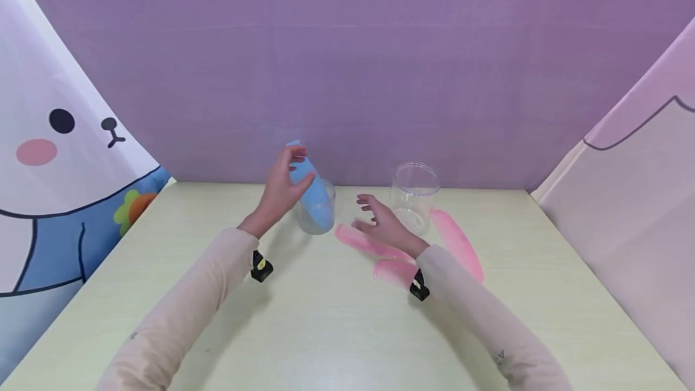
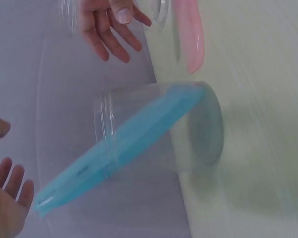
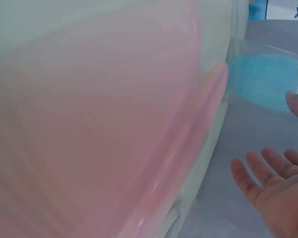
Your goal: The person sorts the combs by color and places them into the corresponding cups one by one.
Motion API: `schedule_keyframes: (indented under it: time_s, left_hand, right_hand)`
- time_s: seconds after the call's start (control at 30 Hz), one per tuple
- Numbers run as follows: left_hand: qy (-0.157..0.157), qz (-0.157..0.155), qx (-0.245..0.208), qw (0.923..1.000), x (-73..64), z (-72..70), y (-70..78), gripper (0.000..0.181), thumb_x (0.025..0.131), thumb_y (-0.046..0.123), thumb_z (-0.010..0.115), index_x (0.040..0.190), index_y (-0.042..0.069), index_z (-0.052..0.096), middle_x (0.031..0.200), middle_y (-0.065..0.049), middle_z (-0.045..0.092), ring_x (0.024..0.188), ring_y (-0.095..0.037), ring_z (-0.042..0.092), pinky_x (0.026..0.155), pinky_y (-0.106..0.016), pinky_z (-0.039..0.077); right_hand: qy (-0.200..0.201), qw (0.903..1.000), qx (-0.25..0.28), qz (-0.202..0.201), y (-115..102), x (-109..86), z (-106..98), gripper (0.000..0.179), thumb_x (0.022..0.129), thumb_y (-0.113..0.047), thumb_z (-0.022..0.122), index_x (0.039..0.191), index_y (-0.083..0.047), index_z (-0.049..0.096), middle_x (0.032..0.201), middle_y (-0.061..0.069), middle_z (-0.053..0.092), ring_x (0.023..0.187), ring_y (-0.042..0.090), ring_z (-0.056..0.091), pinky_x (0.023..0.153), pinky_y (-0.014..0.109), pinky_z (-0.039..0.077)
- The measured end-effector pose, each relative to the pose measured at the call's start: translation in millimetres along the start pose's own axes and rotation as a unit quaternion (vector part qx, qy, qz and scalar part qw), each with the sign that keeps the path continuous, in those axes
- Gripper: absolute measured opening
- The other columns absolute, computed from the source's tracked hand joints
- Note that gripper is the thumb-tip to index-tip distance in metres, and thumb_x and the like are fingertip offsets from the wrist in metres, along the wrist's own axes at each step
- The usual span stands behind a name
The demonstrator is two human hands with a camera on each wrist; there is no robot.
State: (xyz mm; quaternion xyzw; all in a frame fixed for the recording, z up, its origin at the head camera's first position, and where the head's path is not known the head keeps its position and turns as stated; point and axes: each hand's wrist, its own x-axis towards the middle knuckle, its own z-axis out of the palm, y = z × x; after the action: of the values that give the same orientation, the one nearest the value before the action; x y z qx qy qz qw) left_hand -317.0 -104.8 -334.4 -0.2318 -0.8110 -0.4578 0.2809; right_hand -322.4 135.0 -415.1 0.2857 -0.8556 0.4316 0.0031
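Observation:
A blue comb (image 1: 317,201) leans in a clear plastic jar (image 1: 305,222), its upper end sticking out past the rim; its teeth do not show clearly. My left hand (image 1: 282,186) is beside that upper end with the fingers spread. In the left wrist view a gap shows between the fingers (image 2: 14,182) and the blue comb (image 2: 124,141). My right hand (image 1: 384,222) hovers above a long pink comb (image 1: 369,242), in front of a second clear jar (image 1: 415,183). Its fingers (image 3: 260,168) are loosely extended and hold nothing.
Under the right wrist lies a pink comb with visible teeth (image 1: 394,270). A long curved pink piece (image 1: 458,246) rests right of the second jar. The pale tabletop (image 1: 326,330) meets a purple backdrop (image 1: 353,77) behind the jars, with printed cloths at both sides.

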Motion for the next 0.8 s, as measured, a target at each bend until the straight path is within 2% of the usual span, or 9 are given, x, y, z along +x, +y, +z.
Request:
schedule_keyframes:
  time_s: [0.13, 0.33, 0.6, 0.8]
  left_hand:
    - [-0.056, -0.004, -0.015, 0.9983, 1.3, 9.8, 2.7, 0.049, 0.082, 0.008, 0.066, 0.125, 0.002, 0.043, 0.122, -0.013, 0.053, 0.111, -0.028, 0.051, 0.092, -0.048, 0.044]
    - [-0.121, -0.02, -0.033, 0.9919, 3.7, 25.8, 9.5, 0.052, 0.083, 0.013, 0.066, 0.129, 0.005, 0.042, 0.126, -0.011, 0.051, 0.115, -0.027, 0.048, 0.095, -0.043, 0.043]
    - [-0.178, -0.011, -0.017, 0.9837, 8.5, 51.5, 16.9, 0.052, 0.085, 0.019, 0.065, 0.13, 0.006, 0.041, 0.126, -0.014, 0.052, 0.115, -0.027, 0.051, 0.095, -0.041, 0.045]
    - [-0.213, -0.026, -0.024, 0.9765, 13.4, 73.5, 22.2, 0.053, 0.084, 0.02, 0.066, 0.129, 0.006, 0.04, 0.126, -0.016, 0.051, 0.115, -0.028, 0.051, 0.097, -0.041, 0.044]
  right_hand:
    - [-0.006, 0.9998, -0.017, -0.005, 3, -11.2, -6, 0.057, 0.087, -0.017, 0.062, 0.135, -0.004, 0.034, 0.134, 0.022, 0.044, 0.121, 0.038, 0.046, 0.094, 0.052, 0.043]
    - [-0.019, 0.9991, -0.034, -0.014, 6, -28.3, -13, 0.056, 0.086, -0.016, 0.063, 0.133, -0.002, 0.037, 0.132, 0.022, 0.046, 0.119, 0.038, 0.047, 0.094, 0.053, 0.043]
    - [-0.04, 0.9979, -0.049, -0.014, 11, -49.6, -20, 0.054, 0.086, -0.014, 0.062, 0.132, 0.001, 0.037, 0.131, 0.022, 0.046, 0.118, 0.038, 0.046, 0.094, 0.049, 0.045]
    - [-0.04, 0.9957, -0.08, -0.023, 16, -61.6, -23, 0.048, 0.086, -0.01, 0.061, 0.127, 0.006, 0.042, 0.126, 0.021, 0.051, 0.116, 0.036, 0.049, 0.095, 0.048, 0.044]
